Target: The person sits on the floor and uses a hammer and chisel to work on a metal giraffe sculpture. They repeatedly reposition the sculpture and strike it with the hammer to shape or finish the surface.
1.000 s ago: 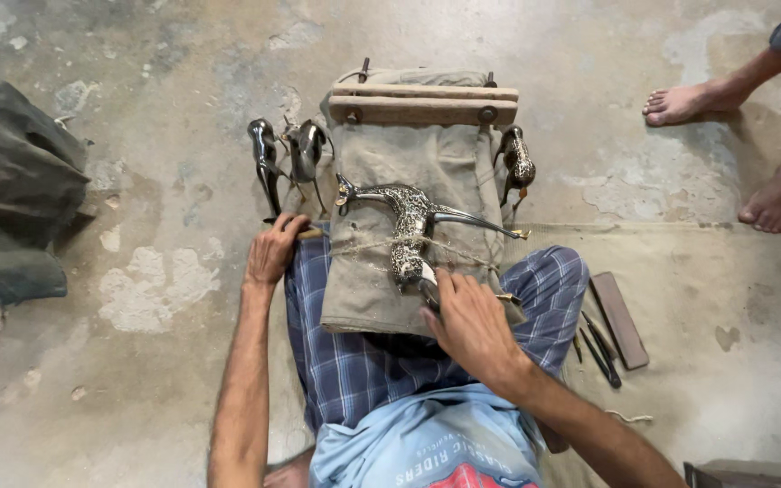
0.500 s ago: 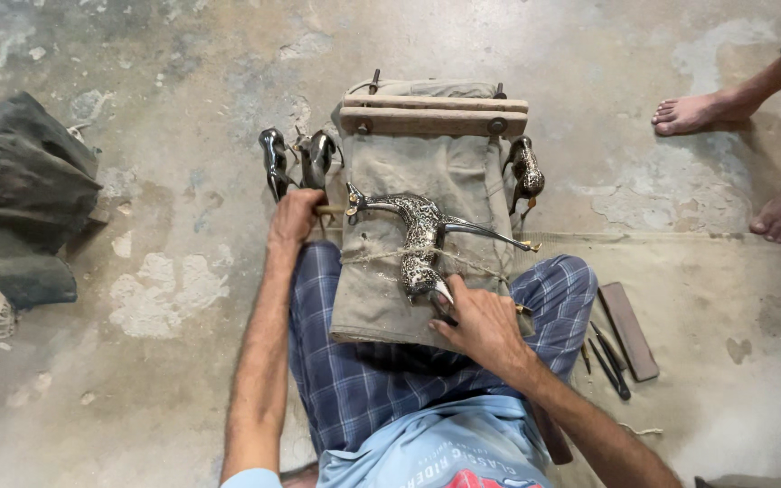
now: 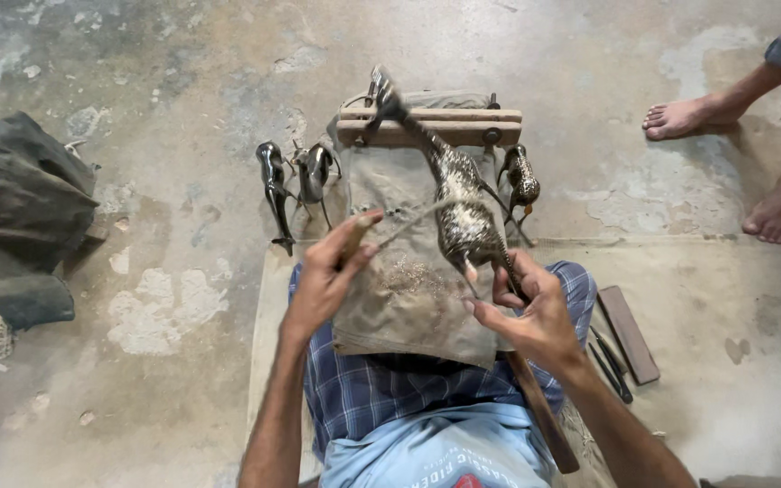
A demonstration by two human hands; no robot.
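Observation:
I sit on the floor with a grey-brown cloth [image 3: 409, 298] over my lap. My right hand [image 3: 526, 307] grips a dark speckled metal animal figure [image 3: 458, 208] by its lower end. The figure points away from me, its head resting on a wooden bar [image 3: 427, 126] at the cloth's far edge. My left hand [image 3: 327, 276] holds a thin tool with a wooden handle [image 3: 359, 235]. The tool's metal blade reaches right toward the figure's body. Metal filings lie on the cloth between my hands.
Two more metal figures [image 3: 296, 185] stand on the concrete left of the cloth and one [image 3: 522, 181] right of it. A flat bar [image 3: 630, 334] and thin tools [image 3: 609, 361] lie by my right thigh. Dark cloth [image 3: 20, 217] lies left. Another person's bare feet [image 3: 680, 116] are top right.
My right hand turned the figure from lying across the cloth to pointing away, head on the wooden bar. My left hand picked up the wooden-handled tool and moved it toward the figure.

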